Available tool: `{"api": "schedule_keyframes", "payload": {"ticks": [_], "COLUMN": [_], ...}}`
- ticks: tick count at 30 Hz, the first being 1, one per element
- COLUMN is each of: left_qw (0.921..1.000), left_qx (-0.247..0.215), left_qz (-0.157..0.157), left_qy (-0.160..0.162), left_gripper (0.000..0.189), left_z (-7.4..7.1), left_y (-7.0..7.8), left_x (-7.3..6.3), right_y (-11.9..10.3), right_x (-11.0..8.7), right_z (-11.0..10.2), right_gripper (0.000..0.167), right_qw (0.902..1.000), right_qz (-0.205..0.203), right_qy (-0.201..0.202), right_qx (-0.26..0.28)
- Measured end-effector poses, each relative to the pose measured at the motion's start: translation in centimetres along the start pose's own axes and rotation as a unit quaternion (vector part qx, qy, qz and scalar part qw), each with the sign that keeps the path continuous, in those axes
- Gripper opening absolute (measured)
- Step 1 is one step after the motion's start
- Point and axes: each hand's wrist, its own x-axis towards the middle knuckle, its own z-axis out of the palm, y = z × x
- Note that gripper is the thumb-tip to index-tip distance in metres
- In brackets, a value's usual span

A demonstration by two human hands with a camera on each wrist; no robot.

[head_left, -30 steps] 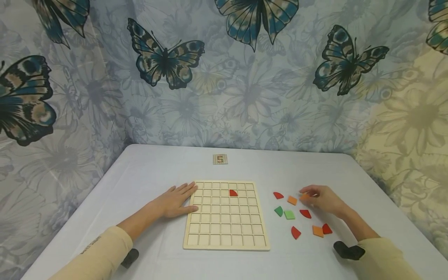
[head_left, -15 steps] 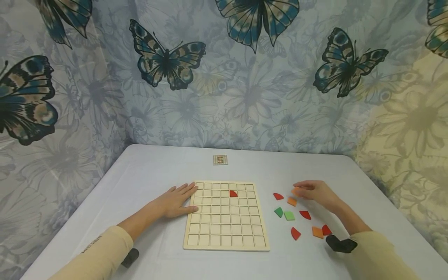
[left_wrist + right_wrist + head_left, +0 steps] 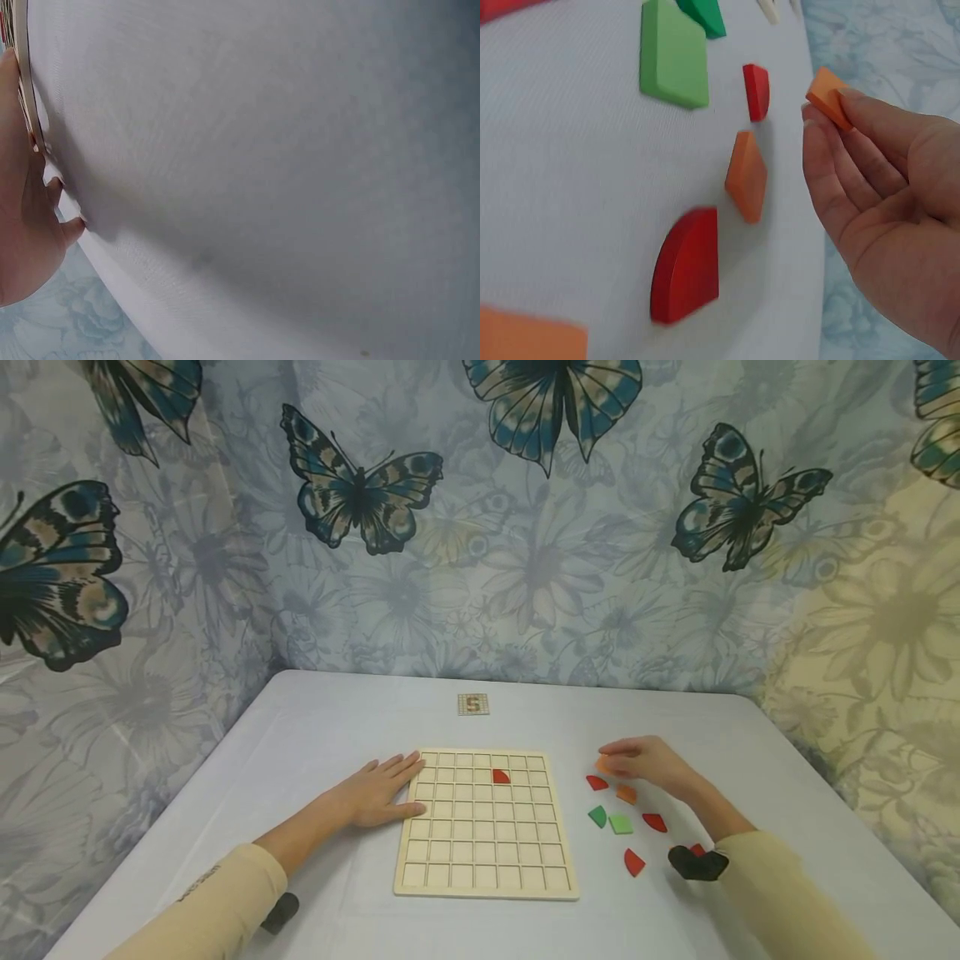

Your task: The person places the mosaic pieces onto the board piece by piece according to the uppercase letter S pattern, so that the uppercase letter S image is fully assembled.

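Note:
My right hand (image 3: 647, 763) pinches an orange square tile (image 3: 829, 97) between thumb and fingertips, raised over the loose pieces on the right. Spread flat, my left hand (image 3: 381, 791) rests on the left edge of a wooden grid board (image 3: 483, 882). One red quarter-circle piece (image 3: 500, 777) lies in a cell near the board's top. Below my right hand are another red quarter-circle (image 3: 597, 783) and an orange tile (image 3: 626, 794). In the left wrist view, only part of my left hand (image 3: 30, 217) shows beside the board's edge.
A light green square (image 3: 620, 824), a green quarter-circle (image 3: 597, 816) and more red pieces (image 3: 633, 862) lie right of the board. Behind the board lies a small patterned card (image 3: 473, 704) on the white tablecloth. A butterfly-print backdrop (image 3: 540, 568) surrounds the table.
My right hand has moved left and slightly away from me with the orange tile, toward the board. The right sleeve now covers an orange tile at the lower right. My left hand stays put.

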Motion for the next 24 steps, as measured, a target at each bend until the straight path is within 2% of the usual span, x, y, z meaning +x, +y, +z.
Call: {"api": "schedule_keyframes", "payload": {"ticks": [10, 17, 24], "left_qw": [1.0, 0.9999, 0.9999], "left_qx": [0.005, 0.011, 0.012], "left_qz": [0.0, -0.004, -0.008], "left_qy": [-0.003, 0.003, 0.007], "left_gripper": [0.082, 0.082, 0.08], "left_z": [0.1, 0.4, 0.5], "left_y": [0.0, 0.0, 0.1], "left_x": [0.0, 0.1, 0.0], "right_y": [-2.2, -3.7, -4.8], "right_x": [2.5, 3.8, 5.0], "right_z": [1.6, 3.1, 4.6], "right_gripper": [0.04, 0.034, 0.031], "right_qw": [0.9994, 0.9982, 0.9977], "right_qz": [-0.003, -0.021, -0.009], "right_qy": [-0.025, -0.049, -0.055], "right_qx": [0.025, 0.03, 0.04]}}
